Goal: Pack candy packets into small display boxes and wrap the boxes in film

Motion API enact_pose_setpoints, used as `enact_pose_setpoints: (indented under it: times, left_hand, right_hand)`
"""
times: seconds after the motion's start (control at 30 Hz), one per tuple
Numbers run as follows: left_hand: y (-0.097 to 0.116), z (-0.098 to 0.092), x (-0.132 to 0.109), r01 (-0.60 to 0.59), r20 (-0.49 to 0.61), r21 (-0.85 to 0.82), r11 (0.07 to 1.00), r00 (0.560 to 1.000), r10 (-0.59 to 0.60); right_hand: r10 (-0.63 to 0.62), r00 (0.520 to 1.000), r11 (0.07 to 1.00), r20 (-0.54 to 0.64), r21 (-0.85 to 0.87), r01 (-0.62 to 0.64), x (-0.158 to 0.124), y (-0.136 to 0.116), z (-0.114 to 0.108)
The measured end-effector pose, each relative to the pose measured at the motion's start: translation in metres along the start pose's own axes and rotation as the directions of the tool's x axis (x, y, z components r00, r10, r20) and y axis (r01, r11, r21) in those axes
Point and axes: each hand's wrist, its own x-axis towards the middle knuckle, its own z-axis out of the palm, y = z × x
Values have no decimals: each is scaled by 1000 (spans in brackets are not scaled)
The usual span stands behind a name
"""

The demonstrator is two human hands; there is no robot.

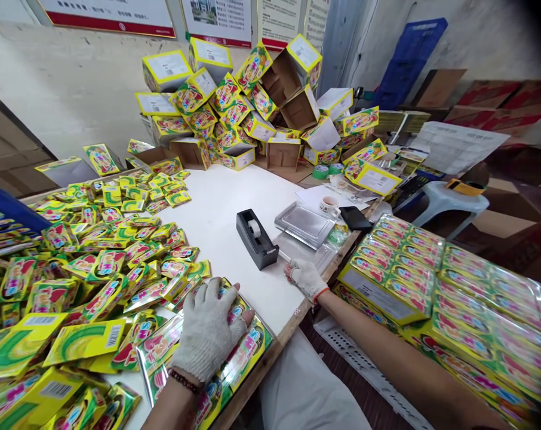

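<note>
My left hand [212,328], in a white knitted glove with bare fingertips, lies with fingers spread on a flat pack of small yellow-green boxes [252,346]. The pack sits at the table's front edge, with a shiny clear covering at its left side. Beside the black tape dispenser [257,239] is my right hand [305,279], gloved the same way. Its fingertips are closed near the dispenser's cutting end, on what looks like a short pale strip of tape [285,256]. A white tape roll shows in the dispenser.
Many loose small boxes [104,263] heap on the left. Behind, open cartons [234,113] are piled against the wall. Clear plastic trays [305,224], a cup [329,206] and a black flat object [355,218] lie right of the dispenser. Wrapped packs [467,310] are stacked at right.
</note>
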Motion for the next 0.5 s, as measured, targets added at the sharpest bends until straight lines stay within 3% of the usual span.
enact_pose_setpoints:
  times: [0.1, 0.17, 0.23, 0.3, 0.37, 0.43, 0.5]
  left_hand:
    - [1, -2, 0, -4, 10, -13, 1000, 1000, 4]
    - [1, -3, 0, -3, 23, -21, 1000, 1000, 4]
    - [1, -4, 0, 3, 42, -27, 1000, 999, -1]
    - [1, -4, 0, 6, 55, -32, 999, 998, -4]
    - [1, -4, 0, 7, 58, -32, 999, 998, -6]
    - [0, -4, 0, 4, 60, -35, 999, 998, -2]
    - [0, -4, 1, -2, 67, -44, 999, 998, 5]
  right_hand:
    - [-41, 983, 999, 179, 11, 40, -5, -10, -15]
    - [-101, 928, 995, 360, 39, 93, -10, -32, -25]
    - [-185, 815, 983, 549, 99, 157, -13, -60, -28]
    - [-266, 631, 962, 729, 158, 223, -10, -86, -22]
    - [-264, 470, 951, 842, 146, 274, -1, -104, -9]
    - [-207, 407, 948, 890, 80, 307, 11, -109, 7]
    - [-156, 406, 947, 901, 20, 320, 24, -105, 19]
